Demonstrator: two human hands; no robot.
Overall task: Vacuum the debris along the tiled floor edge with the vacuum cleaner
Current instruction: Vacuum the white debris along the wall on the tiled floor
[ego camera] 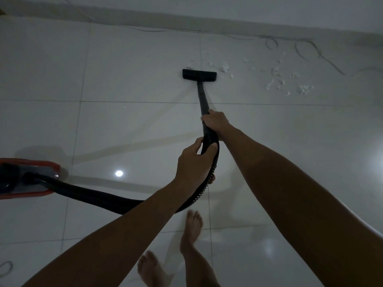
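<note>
A black floor nozzle (199, 74) lies flat on the white tiles, on the end of a black wand (202, 96). My right hand (215, 123) grips the wand's upper end. Just below it, my left hand (193, 162) holds the ribbed black hose (99, 196), which curves left to the red and black vacuum body (27, 177) at the left edge. Small white debris scraps (277, 79) are scattered to the right of the nozzle, with a few bits (223, 68) right at its far right corner, near the wall base.
The wall's skirting (207, 23) runs across the top. A thin cable (306, 50) loops along it at the upper right. My bare feet (192, 228) stand on the tiles below the hose. A ceiling light reflects on the floor (119, 173).
</note>
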